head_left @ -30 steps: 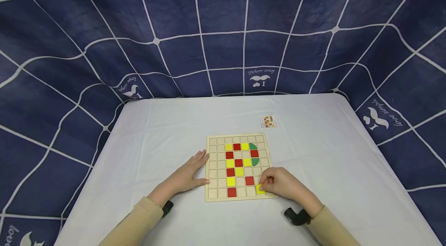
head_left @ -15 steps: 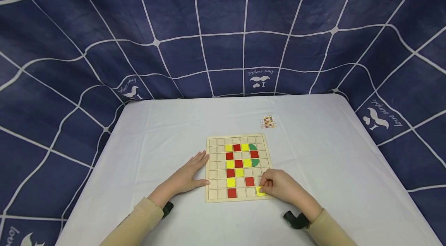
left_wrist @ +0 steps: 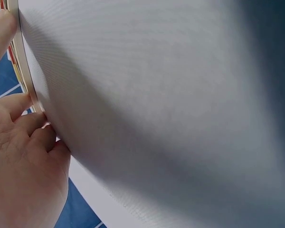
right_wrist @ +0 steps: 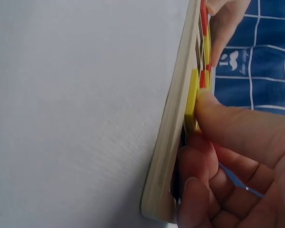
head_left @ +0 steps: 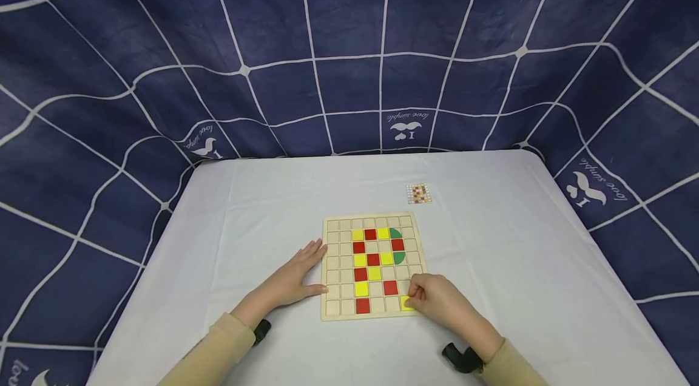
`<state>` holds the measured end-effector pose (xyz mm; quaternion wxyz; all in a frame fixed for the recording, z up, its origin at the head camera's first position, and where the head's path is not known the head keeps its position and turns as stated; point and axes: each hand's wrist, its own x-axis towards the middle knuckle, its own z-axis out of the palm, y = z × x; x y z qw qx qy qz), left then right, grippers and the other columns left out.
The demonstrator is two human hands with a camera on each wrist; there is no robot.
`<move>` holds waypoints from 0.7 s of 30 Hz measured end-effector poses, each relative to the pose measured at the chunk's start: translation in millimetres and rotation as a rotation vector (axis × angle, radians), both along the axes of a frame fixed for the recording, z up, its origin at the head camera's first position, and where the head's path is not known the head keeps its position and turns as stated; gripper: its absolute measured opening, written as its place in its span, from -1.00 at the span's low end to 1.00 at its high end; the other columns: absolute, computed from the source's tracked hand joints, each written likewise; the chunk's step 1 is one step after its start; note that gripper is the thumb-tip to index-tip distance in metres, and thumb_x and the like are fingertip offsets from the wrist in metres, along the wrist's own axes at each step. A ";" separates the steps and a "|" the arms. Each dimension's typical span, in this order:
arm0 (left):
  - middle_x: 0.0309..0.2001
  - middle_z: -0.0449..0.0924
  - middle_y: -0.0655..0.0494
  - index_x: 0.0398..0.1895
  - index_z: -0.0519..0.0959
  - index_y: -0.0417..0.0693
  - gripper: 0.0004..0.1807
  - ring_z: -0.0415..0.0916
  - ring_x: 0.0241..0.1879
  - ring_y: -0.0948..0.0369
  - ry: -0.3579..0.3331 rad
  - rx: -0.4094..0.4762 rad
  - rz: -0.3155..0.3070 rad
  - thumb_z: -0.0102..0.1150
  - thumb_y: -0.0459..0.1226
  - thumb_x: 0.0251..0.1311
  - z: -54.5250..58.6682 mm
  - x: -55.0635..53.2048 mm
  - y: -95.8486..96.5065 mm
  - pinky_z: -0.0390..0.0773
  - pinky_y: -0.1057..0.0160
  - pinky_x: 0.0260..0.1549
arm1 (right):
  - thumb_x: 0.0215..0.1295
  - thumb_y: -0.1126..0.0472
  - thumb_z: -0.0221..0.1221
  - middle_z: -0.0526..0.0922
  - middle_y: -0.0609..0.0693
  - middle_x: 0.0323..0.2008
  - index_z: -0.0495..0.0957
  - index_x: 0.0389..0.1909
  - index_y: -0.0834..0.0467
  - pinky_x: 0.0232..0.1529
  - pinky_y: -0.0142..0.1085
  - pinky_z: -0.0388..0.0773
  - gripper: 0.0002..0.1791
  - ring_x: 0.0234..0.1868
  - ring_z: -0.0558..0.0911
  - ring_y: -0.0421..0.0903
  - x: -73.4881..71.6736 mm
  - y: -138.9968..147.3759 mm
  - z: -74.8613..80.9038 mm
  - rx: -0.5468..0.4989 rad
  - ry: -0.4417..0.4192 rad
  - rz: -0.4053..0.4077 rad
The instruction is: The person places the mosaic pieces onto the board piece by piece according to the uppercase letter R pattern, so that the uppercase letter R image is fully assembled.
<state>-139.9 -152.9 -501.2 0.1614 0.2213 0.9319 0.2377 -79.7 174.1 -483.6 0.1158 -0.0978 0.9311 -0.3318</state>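
Note:
A square wooden grid board [head_left: 332, 277] lies on the table, with red, yellow and green tiles in several of its cells. My left hand [head_left: 289, 281] rests flat with spread fingers, its fingertips and thumb touching the board's left edge. At the lower right of the board, my right hand [head_left: 439, 301] holds a yellow square tile [head_left: 406, 303] between thumb and curled fingers. In the right wrist view the thumb lies on that yellow tile [right_wrist: 190, 97], which sits slightly tilted at its cell. Part of the tile is hidden by the fingers.
A small printed pattern card [head_left: 418, 193] lies beyond the board, toward its right. White cloth [head_left: 262, 192] covers the table, and a dark blue curtain with white lines [head_left: 349, 88] stands behind and at both sides.
The right hand stays at the same yellow tile, its fingers shifting only slightly. The left hand keeps its place, and the whole head view has drifted a little.

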 end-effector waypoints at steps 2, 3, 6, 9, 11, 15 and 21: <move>0.58 -0.06 -0.01 0.54 0.10 -0.08 0.01 -0.15 0.58 0.03 -0.004 0.003 -0.004 0.36 0.07 0.11 0.1 -0.3 0.3 0.00 -0.02 0.53 | 0.01 0.31 0.45 0.42 -0.19 -0.63 0.50 -0.56 0.03 -0.57 -0.49 0.32 -0.72 -0.57 0.37 -0.28 0.7 -0.6 -0.6 0.003 0.000 -0.013; 0.58 -0.05 -0.01 0.54 0.10 -0.08 0.01 -0.15 0.58 0.03 -0.004 0.002 -0.004 0.36 0.06 0.11 0.2 -0.2 0.5 0.00 -0.02 0.53 | 0.01 0.31 0.45 0.42 -0.19 -0.63 0.50 -0.56 0.03 -0.57 -0.50 0.32 -0.72 -0.57 0.37 -0.28 0.9 -0.6 -1.0 0.002 -0.001 -0.016; 0.58 -0.05 -0.02 0.54 0.10 -0.09 0.01 -0.14 0.58 0.03 0.004 -0.003 -0.010 0.37 0.06 0.11 0.4 -0.3 1.0 0.00 -0.01 0.53 | 0.03 0.30 0.44 0.42 -0.18 -0.63 0.51 -0.55 0.03 -0.57 -0.49 0.32 -0.74 -0.56 0.38 -0.27 1.4 0.5 -1.0 -0.007 -0.010 -0.014; 0.58 -0.04 -0.01 0.54 0.11 -0.08 0.01 -0.13 0.58 0.03 -0.002 -0.006 -0.007 0.36 0.08 0.11 1.0 0.1 1.0 0.01 -0.01 0.53 | 0.07 0.27 0.42 0.43 -0.19 -0.62 0.52 -0.53 0.02 -0.56 -0.49 0.33 -0.77 -0.56 0.38 -0.27 1.5 3.6 0.2 -0.016 -0.024 0.002; 0.58 -0.04 -0.01 0.54 0.11 -0.08 0.01 -0.13 0.58 0.02 -0.022 0.009 0.000 0.35 0.09 0.11 2.7 0.0 0.4 0.02 -0.03 0.52 | 0.12 0.23 0.40 0.43 -0.20 -0.62 0.54 -0.52 0.01 -0.55 -0.49 0.32 -0.80 -0.56 0.38 -0.28 0.8 6.7 2.0 -0.019 -0.028 0.015; 0.58 -0.05 0.02 0.54 0.13 -0.06 -0.01 -0.14 0.58 0.00 -0.090 0.044 0.029 0.31 0.14 0.14 6.6 -1.7 -1.4 0.05 -0.09 0.50 | 0.20 0.15 0.35 0.45 -0.21 -0.59 0.59 -0.45 0.01 -0.52 -0.49 0.34 -0.87 -0.54 0.38 -0.30 -2.8 14.8 6.3 -0.023 -0.034 0.029; 0.55 0.07 0.00 0.52 0.17 -0.03 -0.07 -0.02 0.55 -0.01 -0.150 0.052 0.093 0.28 0.14 0.18 15.4 -3.8 -4.1 0.13 -0.12 0.47 | 0.25 0.14 0.32 0.51 -0.20 -0.54 0.63 -0.36 0.04 -0.48 -0.48 0.41 -0.92 -0.50 0.43 -0.29 -11.4 26.7 11.7 -0.053 -0.037 0.016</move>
